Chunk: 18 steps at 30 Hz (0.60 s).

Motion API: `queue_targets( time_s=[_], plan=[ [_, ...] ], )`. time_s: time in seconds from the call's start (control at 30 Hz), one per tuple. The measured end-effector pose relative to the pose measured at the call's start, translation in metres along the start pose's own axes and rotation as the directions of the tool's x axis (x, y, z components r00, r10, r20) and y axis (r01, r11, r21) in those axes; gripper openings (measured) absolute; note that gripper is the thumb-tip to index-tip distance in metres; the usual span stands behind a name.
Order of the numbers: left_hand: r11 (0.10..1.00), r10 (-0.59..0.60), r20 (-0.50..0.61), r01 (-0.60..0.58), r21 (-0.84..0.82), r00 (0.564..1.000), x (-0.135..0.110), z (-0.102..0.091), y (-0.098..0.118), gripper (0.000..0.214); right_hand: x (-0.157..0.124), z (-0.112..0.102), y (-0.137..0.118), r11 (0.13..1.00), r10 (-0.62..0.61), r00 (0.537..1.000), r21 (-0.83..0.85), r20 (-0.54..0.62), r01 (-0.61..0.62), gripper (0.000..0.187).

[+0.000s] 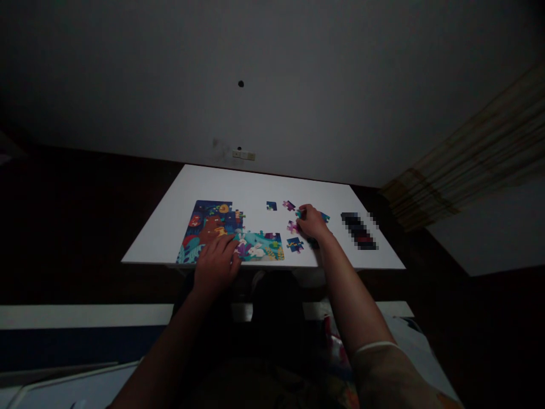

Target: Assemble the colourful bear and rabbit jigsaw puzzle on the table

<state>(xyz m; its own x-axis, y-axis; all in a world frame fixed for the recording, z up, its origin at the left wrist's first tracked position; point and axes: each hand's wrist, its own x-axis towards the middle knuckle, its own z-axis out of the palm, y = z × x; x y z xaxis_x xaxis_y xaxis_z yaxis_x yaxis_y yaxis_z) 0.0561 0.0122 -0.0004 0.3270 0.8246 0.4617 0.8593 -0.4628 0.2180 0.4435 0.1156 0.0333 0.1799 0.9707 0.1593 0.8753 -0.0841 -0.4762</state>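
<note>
A partly assembled colourful jigsaw puzzle [213, 227] lies on the left half of a small white table [170, 216]. My left hand [217, 262] rests flat on the puzzle's lower edge, fingers stretched out. My right hand [311, 221] is closed in a pinch on a teal puzzle piece [300, 213] among the loose pieces. Around it lie a purple piece [292, 228], a blue piece [295, 245], a dark blue piece [271, 205] and another purple piece [289, 205].
A dark, pixelated oblong object [360, 230] lies on the table's right side. A pale wall [272, 85] rises behind the table, with a striped curtain [468, 165] at the right. The floor around is dark.
</note>
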Motion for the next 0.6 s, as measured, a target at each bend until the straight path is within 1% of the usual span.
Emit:
queue_targets(
  time_s=[0.07,0.13,0.2,0.27,0.4,0.53,0.6],
  plan=[
    [1.0,-0.006,-0.003,0.006,-0.002,1.0,0.0,0.001,0.0,0.034,0.0,-0.002,-0.003,0.999,0.038,0.999,-0.021,0.03,-0.037,0.056],
    [1.0,-0.008,-0.008,0.008,0.002,1.0,-0.001,0.002,-0.001,0.034,-0.001,-0.004,-0.007,0.991,0.065,0.998,-0.12,0.025,-0.061,0.056],
    [1.0,-0.007,-0.004,0.007,0.001,1.0,-0.001,0.003,-0.001,0.034,-0.002,-0.007,-0.008,0.974,0.073,0.997,-0.216,0.024,-0.066,0.046],
    [1.0,-0.015,0.01,0.015,-0.01,1.0,-0.001,0.003,-0.001,0.035,-0.003,-0.01,-0.009,0.959,0.098,0.993,-0.272,0.061,-0.078,0.035],
    [0.999,-0.022,0.027,0.023,-0.024,0.999,-0.001,0.003,-0.001,0.035,-0.003,-0.015,-0.008,0.949,0.124,0.983,-0.305,0.137,-0.077,0.032],
    [1.0,0.001,0.006,-0.001,-0.013,1.0,-0.001,0.002,-0.002,0.035,-0.002,-0.018,-0.007,0.957,0.127,0.977,-0.28,0.171,-0.076,0.038],
    [1.0,0.001,0.0,-0.001,-0.02,1.0,-0.001,0.002,-0.002,0.034,-0.002,-0.019,-0.007,0.957,0.137,0.975,-0.278,0.174,-0.085,0.036]
  ],
)
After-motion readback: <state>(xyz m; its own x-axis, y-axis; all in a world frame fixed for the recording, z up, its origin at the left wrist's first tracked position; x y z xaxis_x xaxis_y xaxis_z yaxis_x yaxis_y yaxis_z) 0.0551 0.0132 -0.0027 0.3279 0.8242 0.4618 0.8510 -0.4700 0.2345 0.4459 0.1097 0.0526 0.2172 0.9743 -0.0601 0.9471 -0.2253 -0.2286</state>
